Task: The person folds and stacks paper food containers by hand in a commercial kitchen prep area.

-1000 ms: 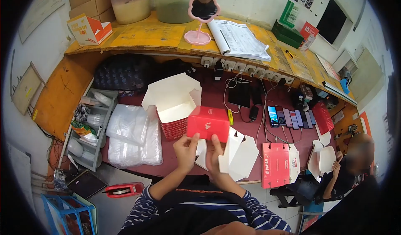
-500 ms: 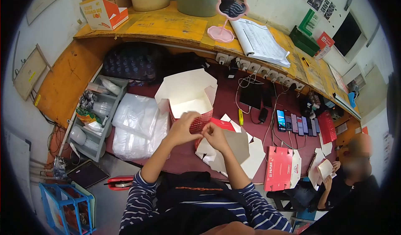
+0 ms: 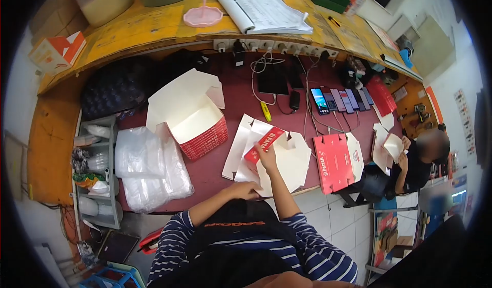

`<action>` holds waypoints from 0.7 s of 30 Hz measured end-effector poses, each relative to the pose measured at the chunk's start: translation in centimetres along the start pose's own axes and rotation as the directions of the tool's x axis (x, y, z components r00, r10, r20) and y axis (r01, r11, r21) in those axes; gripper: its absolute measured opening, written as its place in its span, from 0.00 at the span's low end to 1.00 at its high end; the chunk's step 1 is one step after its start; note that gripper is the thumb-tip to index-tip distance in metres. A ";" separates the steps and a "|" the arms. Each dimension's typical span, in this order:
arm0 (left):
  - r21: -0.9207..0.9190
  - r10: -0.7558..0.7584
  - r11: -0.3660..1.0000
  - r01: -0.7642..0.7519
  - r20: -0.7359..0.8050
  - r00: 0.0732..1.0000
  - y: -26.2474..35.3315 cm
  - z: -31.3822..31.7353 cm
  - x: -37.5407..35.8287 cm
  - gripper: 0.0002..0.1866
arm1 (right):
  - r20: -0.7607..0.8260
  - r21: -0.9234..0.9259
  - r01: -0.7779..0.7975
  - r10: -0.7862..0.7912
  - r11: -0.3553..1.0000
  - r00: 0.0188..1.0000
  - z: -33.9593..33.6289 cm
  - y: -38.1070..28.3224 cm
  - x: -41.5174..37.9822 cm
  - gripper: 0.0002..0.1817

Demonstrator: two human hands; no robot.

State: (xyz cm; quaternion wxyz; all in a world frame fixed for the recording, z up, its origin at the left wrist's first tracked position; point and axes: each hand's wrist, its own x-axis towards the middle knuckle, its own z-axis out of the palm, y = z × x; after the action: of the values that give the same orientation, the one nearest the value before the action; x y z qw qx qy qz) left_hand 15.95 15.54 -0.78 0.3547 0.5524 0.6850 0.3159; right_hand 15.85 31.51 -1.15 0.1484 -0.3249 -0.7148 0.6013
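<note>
An unfolded carton, white inside with red panels [image 3: 287, 160], lies at the table's front edge before me. My right hand [image 3: 267, 160] reaches over it, its fingers at a raised red flap. Low at the carton's near left edge is my left hand [image 3: 245, 190], its fingers close together; what they hold, if anything, is too small to tell. Behind and to the left stands a red and white box [image 3: 205, 136] with its lid flaps open. Flat red printed cartons [image 3: 332, 165] rest to the right.
Clear plastic bags [image 3: 143, 160] lie left, beside a grey divided tray [image 3: 110, 196]. Phones [image 3: 338, 101], cables and a yellow highlighter [image 3: 266, 111] are farther back. A co-worker [image 3: 423, 160] at the right holds a partly folded carton [image 3: 393, 147].
The view has turned rightward. Both hands have left the open box and moved down to the unfolded carton, where a red flap now stands up. The open box sits apart from the hands.
</note>
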 end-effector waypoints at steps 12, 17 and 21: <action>-0.605 -0.393 0.796 0.026 -0.483 0.782 -1.8 -6.3 -2.6 0.10 | 0.416 -0.858 0.363 0.078 0.363 0.906 -4.9 0.6 -4.0 0.12; -0.637 -0.620 0.692 0.340 -0.284 0.732 -5.9 -3.5 -1.0 0.21 | 0.356 -0.920 0.364 -0.077 0.148 0.931 -5.6 1.3 -5.9 0.11; -0.581 -0.514 0.797 0.165 -0.509 0.691 -7.9 -2.0 3.9 0.26 | 0.327 -0.847 0.404 -0.259 0.347 0.909 -2.9 1.0 -7.2 0.14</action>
State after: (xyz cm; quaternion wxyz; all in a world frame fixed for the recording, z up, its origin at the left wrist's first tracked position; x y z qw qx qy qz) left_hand 9.50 17.82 -6.77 0.2794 0.1581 0.7530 0.5744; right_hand 23.26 29.14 -0.14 0.0211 -0.1596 -0.9817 0.1018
